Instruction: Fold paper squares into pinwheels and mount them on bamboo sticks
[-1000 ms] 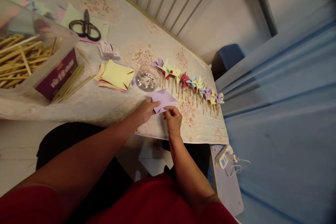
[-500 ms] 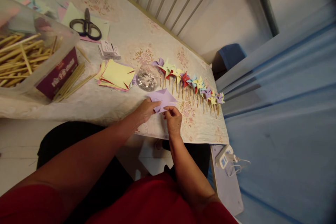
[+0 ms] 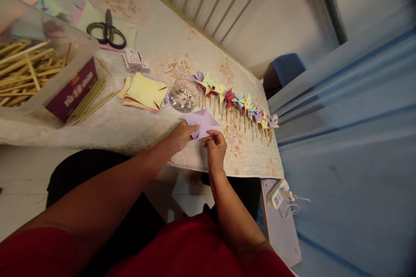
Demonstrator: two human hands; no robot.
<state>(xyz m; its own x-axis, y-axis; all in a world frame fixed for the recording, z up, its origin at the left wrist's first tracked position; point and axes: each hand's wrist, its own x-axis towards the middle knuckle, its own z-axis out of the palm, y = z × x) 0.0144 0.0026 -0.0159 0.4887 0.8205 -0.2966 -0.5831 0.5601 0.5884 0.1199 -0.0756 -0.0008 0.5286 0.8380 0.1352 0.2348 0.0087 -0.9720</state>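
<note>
In the head view, the left hand's (image 3: 180, 137) grip pinches a slit purple paper sheet (image 3: 199, 118), thumb on top, near the front edge of the table (image 3: 251, 158). The right hand (image 3: 216, 150) is curled beside the sheet; I cannot tell whether its grip pinches anything. Stick-mounted pinwheels (image 3: 230, 98) line up toward the table's right edge.

Has a pale wall (image 3: 250, 47) with slatted panel (image 3: 208, 2) and dark pipe (image 3: 329, 4) beyond the floral-covered worktop (image 3: 255, 158), a blue curtain (image 3: 351, 173) down the right, a pale stand (image 3: 281, 238) near its corner, light floor tiles (image 3: 22, 173) below, and dim, warm lighting.
</note>
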